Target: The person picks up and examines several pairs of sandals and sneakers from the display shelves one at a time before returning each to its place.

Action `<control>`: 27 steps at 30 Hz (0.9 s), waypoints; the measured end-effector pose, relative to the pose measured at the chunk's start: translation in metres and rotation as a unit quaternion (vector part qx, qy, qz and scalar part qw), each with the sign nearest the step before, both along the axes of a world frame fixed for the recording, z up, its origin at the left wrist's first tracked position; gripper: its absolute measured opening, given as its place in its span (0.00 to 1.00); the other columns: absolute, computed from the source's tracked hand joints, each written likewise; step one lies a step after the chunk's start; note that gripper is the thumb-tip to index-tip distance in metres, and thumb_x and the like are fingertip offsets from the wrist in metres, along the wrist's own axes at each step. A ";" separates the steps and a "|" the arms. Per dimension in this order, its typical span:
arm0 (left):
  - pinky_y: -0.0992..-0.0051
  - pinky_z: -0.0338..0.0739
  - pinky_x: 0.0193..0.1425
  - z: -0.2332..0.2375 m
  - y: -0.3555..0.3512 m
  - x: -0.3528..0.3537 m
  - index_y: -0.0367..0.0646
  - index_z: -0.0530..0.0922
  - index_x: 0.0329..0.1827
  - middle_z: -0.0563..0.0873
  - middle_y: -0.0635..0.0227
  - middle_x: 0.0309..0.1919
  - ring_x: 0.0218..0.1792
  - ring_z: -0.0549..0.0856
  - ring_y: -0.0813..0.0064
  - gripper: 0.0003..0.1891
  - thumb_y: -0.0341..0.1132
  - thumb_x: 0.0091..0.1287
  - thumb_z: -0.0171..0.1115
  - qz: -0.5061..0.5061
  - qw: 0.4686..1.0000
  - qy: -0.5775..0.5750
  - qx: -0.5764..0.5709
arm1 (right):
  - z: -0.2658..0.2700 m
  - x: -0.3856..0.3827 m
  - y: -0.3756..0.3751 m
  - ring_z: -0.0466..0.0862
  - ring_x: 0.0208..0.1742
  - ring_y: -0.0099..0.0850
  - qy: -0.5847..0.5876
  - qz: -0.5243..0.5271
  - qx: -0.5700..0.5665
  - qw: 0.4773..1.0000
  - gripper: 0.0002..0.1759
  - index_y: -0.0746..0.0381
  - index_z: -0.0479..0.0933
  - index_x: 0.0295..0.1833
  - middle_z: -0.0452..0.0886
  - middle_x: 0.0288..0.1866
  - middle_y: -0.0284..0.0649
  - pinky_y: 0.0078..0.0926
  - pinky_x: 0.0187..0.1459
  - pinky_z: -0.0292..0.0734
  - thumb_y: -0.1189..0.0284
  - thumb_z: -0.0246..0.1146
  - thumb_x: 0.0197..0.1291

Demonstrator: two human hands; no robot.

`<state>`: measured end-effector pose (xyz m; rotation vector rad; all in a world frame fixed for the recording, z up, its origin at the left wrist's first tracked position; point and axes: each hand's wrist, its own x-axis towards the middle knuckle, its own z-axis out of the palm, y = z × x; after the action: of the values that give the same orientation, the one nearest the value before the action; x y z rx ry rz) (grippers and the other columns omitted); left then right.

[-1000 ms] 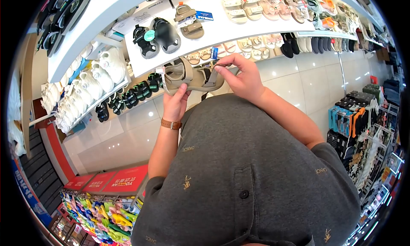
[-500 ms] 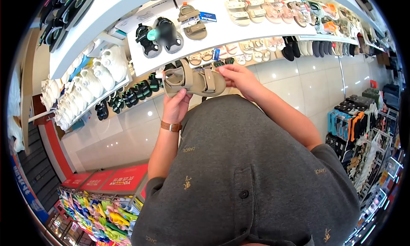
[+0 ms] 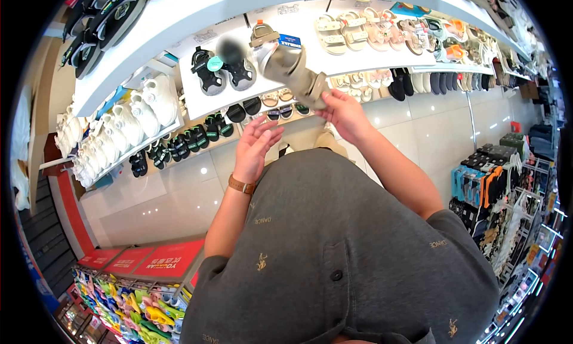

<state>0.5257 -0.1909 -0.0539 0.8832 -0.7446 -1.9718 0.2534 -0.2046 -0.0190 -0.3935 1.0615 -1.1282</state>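
Observation:
A khaki sandal (image 3: 293, 72), blurred by motion, is held by its toe end in my right hand (image 3: 347, 116). Its heel end points up and left, over the white shelf, partly hiding the matching khaki sandal (image 3: 261, 34) that stands there. My left hand (image 3: 256, 148), with a brown-strapped watch on the wrist, is empty with fingers apart, below the shelf's front edge. A pair of black and grey sandals (image 3: 210, 74) stands on the shelf left of the held one. Beside the matching sandal is a blue tag card (image 3: 290, 41).
The white shelf (image 3: 382, 58) runs across in front, bearing light-coloured sandals (image 3: 341, 33) on the right. A lower shelf holds dark sandals (image 3: 194, 140); white shoes (image 3: 122, 123) line the left rack. Colourful slippers (image 3: 134, 305) hang at lower left, a sock rack (image 3: 477, 186) at right.
The khaki sandal has swung up toward the shelf in my right hand and turned heel-up. My left hand has let go of it and opened.

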 end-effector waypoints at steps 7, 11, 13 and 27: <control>0.63 0.80 0.66 -0.016 0.007 0.009 0.38 0.70 0.71 0.81 0.55 0.62 0.61 0.85 0.60 0.19 0.32 0.80 0.56 0.015 0.996 -0.075 0.047 | -0.013 -0.019 -0.078 0.84 0.56 0.34 0.033 -0.132 0.012 0.991 0.19 0.76 0.71 0.64 0.81 0.59 0.49 0.31 0.61 0.83 0.71 0.57 0.78; 0.66 0.82 0.64 -0.025 0.011 0.012 0.38 0.72 0.70 0.82 0.56 0.61 0.59 0.85 0.63 0.18 0.32 0.81 0.56 0.020 0.993 -0.097 0.059 | -0.030 -0.016 -0.115 0.83 0.57 0.36 0.054 -0.153 0.025 0.986 0.19 0.74 0.71 0.65 0.80 0.61 0.48 0.31 0.60 0.85 0.72 0.57 0.78; 0.68 0.82 0.62 -0.026 0.014 0.011 0.38 0.72 0.69 0.83 0.56 0.60 0.57 0.86 0.65 0.18 0.32 0.80 0.57 0.028 0.992 -0.096 0.070 | -0.044 -0.012 -0.128 0.83 0.57 0.36 0.055 -0.160 0.023 0.985 0.18 0.73 0.71 0.65 0.80 0.61 0.48 0.31 0.59 0.85 0.72 0.57 0.78; 0.69 0.83 0.58 -0.044 -0.041 0.018 0.40 0.70 0.68 0.83 0.58 0.56 0.54 0.86 0.66 0.21 0.38 0.78 0.62 0.156 0.973 -0.080 0.149 | -0.064 -0.010 -0.032 0.87 0.56 0.40 0.047 -0.009 0.088 0.995 0.22 0.73 0.69 0.66 0.84 0.55 0.50 0.36 0.62 0.83 0.73 0.61 0.74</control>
<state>0.5434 -0.2315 -0.0978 1.2684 -0.3713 -1.7686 0.2429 -0.2365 -0.0829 -0.2987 1.2395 -1.0303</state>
